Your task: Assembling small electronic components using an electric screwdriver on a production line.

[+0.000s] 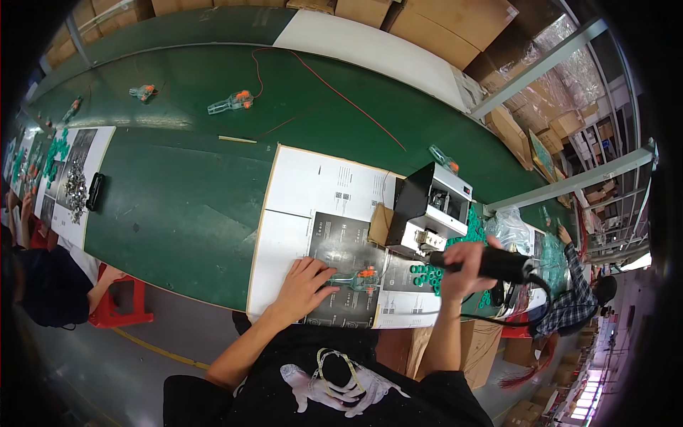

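Observation:
My right hand (pixel 462 267) is wrapped round a black electric screwdriver (pixel 505 265), held nearly level with its cord trailing off the back. The tool's tip points left, at the front of a black and silver screw feeder (pixel 434 213); whether it touches is hard to tell. My left hand (pixel 306 285) lies low over the printed sheet, thumb and forefinger either side of the end of a clear teal plastic body with orange parts (pixel 359 279). Green rings (pixel 427 277) lie heaped beside the feeder, partly behind my right hand.
A cardboard flap (pixel 380 224) leans by the feeder. More clear teal pieces with orange parts (pixel 238 102) lie along the green table (pixel 178 206), one trailing a red wire. A metal post (pixel 569 178) rises at right. Other people sit left and right.

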`<action>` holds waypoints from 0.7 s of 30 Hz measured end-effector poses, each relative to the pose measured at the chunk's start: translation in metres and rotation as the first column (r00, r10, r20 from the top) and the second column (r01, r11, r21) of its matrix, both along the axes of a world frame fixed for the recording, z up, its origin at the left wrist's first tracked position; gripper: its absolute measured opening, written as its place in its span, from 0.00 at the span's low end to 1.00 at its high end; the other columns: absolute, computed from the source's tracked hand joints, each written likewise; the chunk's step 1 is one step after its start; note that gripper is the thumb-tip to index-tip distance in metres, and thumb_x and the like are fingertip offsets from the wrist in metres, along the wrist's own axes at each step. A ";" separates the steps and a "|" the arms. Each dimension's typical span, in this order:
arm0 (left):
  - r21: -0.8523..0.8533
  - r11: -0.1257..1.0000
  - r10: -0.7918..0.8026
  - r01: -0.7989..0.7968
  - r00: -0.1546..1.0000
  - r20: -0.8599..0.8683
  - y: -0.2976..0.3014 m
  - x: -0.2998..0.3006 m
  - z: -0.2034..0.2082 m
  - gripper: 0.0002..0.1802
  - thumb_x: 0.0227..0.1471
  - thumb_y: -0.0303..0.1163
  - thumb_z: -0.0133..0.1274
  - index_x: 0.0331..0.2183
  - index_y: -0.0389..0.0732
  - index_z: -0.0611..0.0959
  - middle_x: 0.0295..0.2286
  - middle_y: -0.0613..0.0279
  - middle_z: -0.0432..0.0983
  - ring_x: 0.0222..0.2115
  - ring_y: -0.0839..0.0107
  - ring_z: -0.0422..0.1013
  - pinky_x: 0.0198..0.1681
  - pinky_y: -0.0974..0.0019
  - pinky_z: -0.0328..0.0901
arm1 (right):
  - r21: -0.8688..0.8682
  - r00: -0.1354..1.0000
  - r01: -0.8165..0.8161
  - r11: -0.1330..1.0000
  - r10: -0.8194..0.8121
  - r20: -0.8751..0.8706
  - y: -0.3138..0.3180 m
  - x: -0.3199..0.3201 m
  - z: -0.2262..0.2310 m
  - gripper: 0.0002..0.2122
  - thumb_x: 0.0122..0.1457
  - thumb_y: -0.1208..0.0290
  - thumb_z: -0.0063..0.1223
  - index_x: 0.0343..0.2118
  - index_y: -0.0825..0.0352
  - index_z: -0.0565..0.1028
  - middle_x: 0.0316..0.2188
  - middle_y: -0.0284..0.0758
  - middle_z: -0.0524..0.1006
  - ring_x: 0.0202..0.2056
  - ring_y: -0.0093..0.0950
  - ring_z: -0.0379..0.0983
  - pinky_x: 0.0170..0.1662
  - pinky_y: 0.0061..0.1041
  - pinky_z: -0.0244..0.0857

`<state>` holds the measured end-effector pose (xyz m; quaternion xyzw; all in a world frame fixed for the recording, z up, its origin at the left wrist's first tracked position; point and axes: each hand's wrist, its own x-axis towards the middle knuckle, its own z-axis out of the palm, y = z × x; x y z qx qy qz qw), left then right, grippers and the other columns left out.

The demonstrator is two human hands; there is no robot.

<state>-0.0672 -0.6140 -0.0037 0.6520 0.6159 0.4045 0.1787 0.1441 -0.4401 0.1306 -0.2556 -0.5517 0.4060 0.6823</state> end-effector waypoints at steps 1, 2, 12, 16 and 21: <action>-0.001 1.000 -0.009 0.009 1.000 -0.005 0.002 0.001 0.001 0.21 0.51 0.39 0.63 0.44 0.39 0.83 0.38 0.60 0.73 0.42 0.60 0.67 0.49 0.57 0.61 | 0.032 0.993 0.107 0.994 -0.109 0.043 0.009 0.003 0.009 0.14 0.62 0.82 0.51 0.50 0.71 0.66 0.16 0.32 0.67 0.15 0.23 0.65 0.22 0.25 0.65; 0.001 1.000 -0.010 0.010 1.000 -0.005 0.003 0.002 0.002 0.21 0.51 0.39 0.63 0.44 0.39 0.83 0.38 0.60 0.73 0.42 0.60 0.67 0.49 0.57 0.61 | 0.035 0.993 0.108 0.994 -0.110 0.043 0.015 0.006 0.008 0.14 0.62 0.82 0.51 0.50 0.71 0.66 0.16 0.32 0.67 0.15 0.23 0.65 0.22 0.25 0.65; 0.007 1.000 -0.013 0.013 1.000 -0.011 0.013 0.006 0.003 0.22 0.50 0.40 0.64 0.45 0.41 0.83 0.36 0.62 0.72 0.40 0.62 0.67 0.45 0.60 0.61 | -0.153 0.981 -0.091 0.984 0.114 0.154 -0.021 0.006 -0.012 0.15 0.62 0.76 0.56 0.50 0.69 0.65 0.17 0.32 0.67 0.15 0.24 0.66 0.22 0.27 0.67; 0.004 1.000 -0.019 0.019 1.000 -0.012 0.014 0.007 0.002 0.22 0.49 0.41 0.65 0.45 0.41 0.84 0.36 0.62 0.73 0.40 0.62 0.68 0.45 0.60 0.61 | -0.025 0.944 -0.291 0.957 0.291 0.155 -0.060 -0.015 -0.029 0.17 0.63 0.72 0.57 0.51 0.65 0.64 0.17 0.32 0.68 0.16 0.25 0.66 0.22 0.28 0.67; -0.005 1.000 -0.021 0.021 1.000 -0.017 0.014 0.005 0.004 0.22 0.48 0.40 0.65 0.45 0.41 0.83 0.36 0.62 0.73 0.40 0.62 0.68 0.44 0.60 0.61 | -0.040 0.885 -0.435 0.900 0.435 0.164 -0.064 -0.024 -0.044 0.19 0.64 0.74 0.55 0.51 0.62 0.58 0.19 0.35 0.72 0.18 0.28 0.70 0.26 0.32 0.71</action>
